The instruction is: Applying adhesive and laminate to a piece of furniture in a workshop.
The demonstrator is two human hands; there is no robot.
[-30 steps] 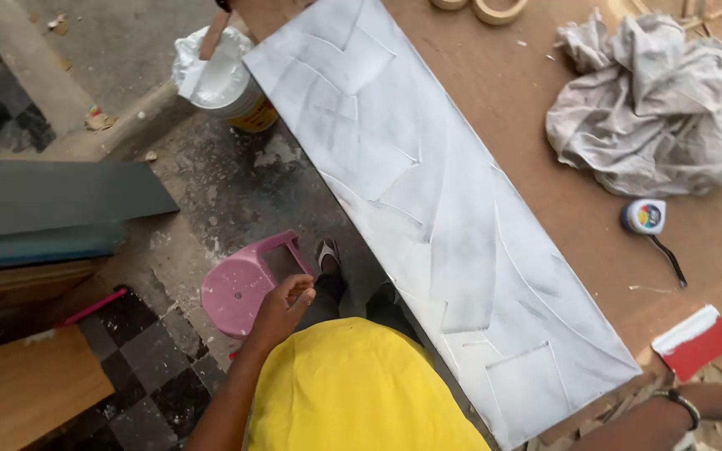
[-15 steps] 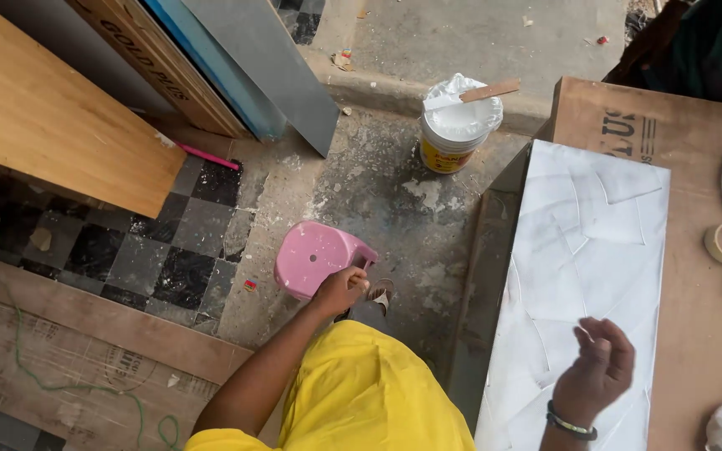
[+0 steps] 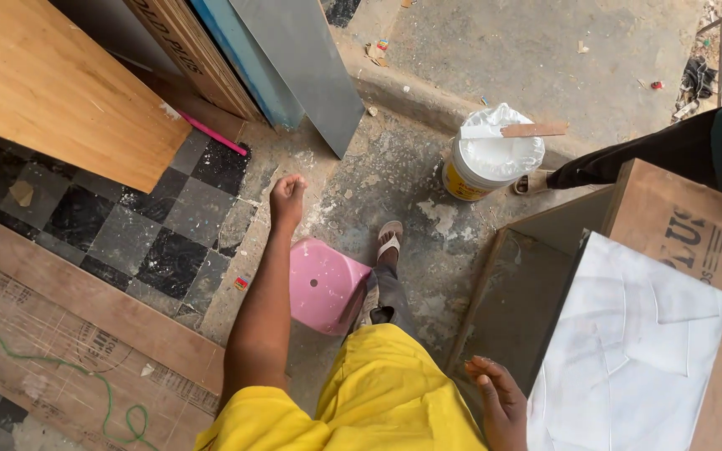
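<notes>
Pink stool (image 3: 325, 284) upright below curled, empty left hand (image 3: 287, 197); right hand (image 3: 499, 399) loosely open, gripping nothing.

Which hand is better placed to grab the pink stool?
Probably the left hand: it hangs loosely closed and empty just beyond the pink stool, on its side. The right hand is by the white panel, further from it.

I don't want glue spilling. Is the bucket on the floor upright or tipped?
Upright. The bucket stands on its base, with its plastic-covered top facing up and a flat stick lying across it.
</notes>
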